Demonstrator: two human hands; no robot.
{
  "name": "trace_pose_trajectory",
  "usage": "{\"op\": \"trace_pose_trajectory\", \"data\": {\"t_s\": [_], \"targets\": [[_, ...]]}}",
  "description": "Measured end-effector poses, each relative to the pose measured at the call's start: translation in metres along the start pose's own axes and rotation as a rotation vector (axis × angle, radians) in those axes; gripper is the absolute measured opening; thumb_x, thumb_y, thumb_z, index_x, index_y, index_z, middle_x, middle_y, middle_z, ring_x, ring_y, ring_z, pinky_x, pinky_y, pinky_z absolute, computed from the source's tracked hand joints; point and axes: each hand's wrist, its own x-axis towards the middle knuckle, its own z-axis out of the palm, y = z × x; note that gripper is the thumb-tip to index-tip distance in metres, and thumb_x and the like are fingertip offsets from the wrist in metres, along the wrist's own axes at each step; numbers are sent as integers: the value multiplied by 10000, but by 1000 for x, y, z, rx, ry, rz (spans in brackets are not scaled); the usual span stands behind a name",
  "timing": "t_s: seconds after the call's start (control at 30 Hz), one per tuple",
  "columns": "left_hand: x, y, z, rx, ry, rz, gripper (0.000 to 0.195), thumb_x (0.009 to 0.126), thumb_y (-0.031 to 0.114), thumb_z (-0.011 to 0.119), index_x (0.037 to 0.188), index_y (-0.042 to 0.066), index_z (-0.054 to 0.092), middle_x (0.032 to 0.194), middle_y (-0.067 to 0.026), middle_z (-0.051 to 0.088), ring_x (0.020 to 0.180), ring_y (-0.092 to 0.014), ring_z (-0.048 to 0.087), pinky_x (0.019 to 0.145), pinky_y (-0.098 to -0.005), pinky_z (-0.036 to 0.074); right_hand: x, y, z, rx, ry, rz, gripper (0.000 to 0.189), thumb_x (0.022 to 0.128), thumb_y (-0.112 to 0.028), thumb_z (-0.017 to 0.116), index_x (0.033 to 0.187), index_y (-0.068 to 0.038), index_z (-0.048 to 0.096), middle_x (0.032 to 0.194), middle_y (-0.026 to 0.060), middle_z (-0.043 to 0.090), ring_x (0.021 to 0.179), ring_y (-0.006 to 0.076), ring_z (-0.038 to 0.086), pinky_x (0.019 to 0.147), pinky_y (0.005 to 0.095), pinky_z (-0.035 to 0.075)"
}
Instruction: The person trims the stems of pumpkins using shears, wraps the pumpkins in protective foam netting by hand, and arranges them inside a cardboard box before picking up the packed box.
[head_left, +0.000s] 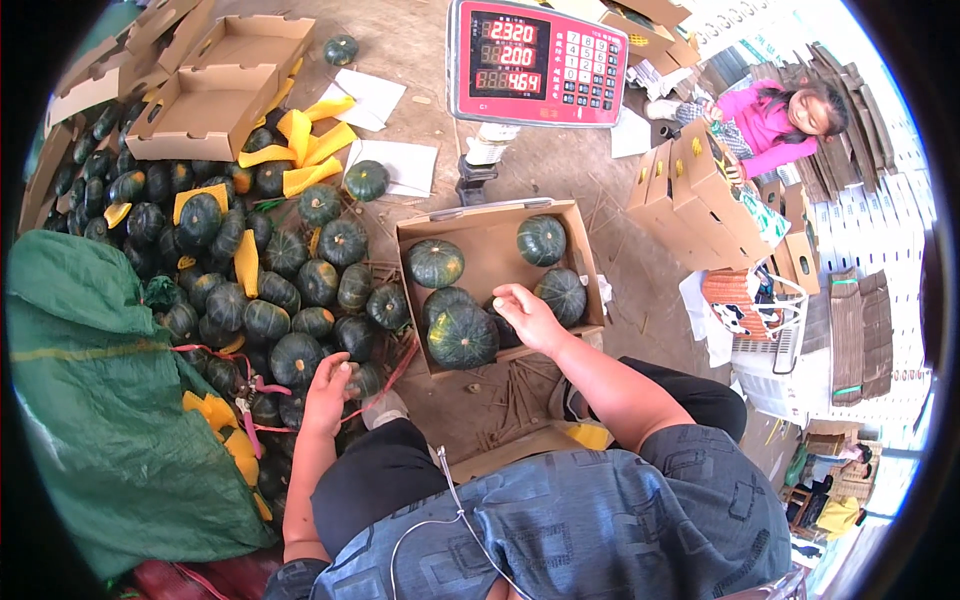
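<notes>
An open cardboard box (469, 217) sits before me, on the weighing scale as far as I can see, with several dark green kabocha squashes in it. My right hand (529, 319) is over its front part, fingers loosely bent. Beneath that hand a squash (507, 334) is partly hidden. Beside it, a larger squash (463, 336) with a yellowish patch leans against the box's front wall. To the left, my left hand (328, 386) hovers at the edge of the squash pile (247, 319), nothing visibly held. A blurred squash (367, 381) lies right by its fingertips.
A red scale display (538, 64) with lit digits stands behind the box. Yellow foam net sleeves (319, 146) and stacked cardboard trays (206, 109) are at far left. Pink-handled clippers (247, 409) lie near a green sack (112, 420). A person (780, 127) sits by cartons (705, 195).
</notes>
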Motion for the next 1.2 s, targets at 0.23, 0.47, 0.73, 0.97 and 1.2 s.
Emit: {"op": "trace_pose_trajectory", "data": {"t_s": [0.23,0.47,0.73,0.97,1.2], "targets": [[0,1,3,9,7,-5,294,934,203,454,1195,69,469,1082,-83,557,943,-175,551,758,-302,460,2,-3,16,15,-36,24,404,880,-292,577,1127,18,502,1048,133,602,972,196,585,859,311,453],[-1,0,1,-6,4,-14,302,933,211,457,1198,66,468,1077,-80,559,940,-173,552,759,-305,461,5,-6,25,-143,-68,12,584,821,-438,604,1141,41,501,1069,207,581,996,290,574,878,351,440],[3,-3,3,10,-1,-34,304,932,217,466,1199,73,470,1068,-71,561,938,-171,550,745,-304,461,6,-43,28,-323,-249,31,774,642,-435,759,1164,42,442,1076,223,547,1034,311,535,899,361,414],[5,-8,-2,12,3,-32,297,931,219,470,1192,78,475,1064,-68,558,937,-175,550,738,-300,462,48,-13,-21,364,343,108,551,749,-262,729,1064,60,413,1022,158,559,916,184,564,806,315,477],[7,-4,4,-11,-12,-45,295,919,224,500,1172,73,490,1050,-37,562,923,-141,536,738,-300,452,103,33,-13,-196,445,-14,420,813,-198,620,1170,-20,489,1102,205,573,1031,354,543,889,386,420]]}}
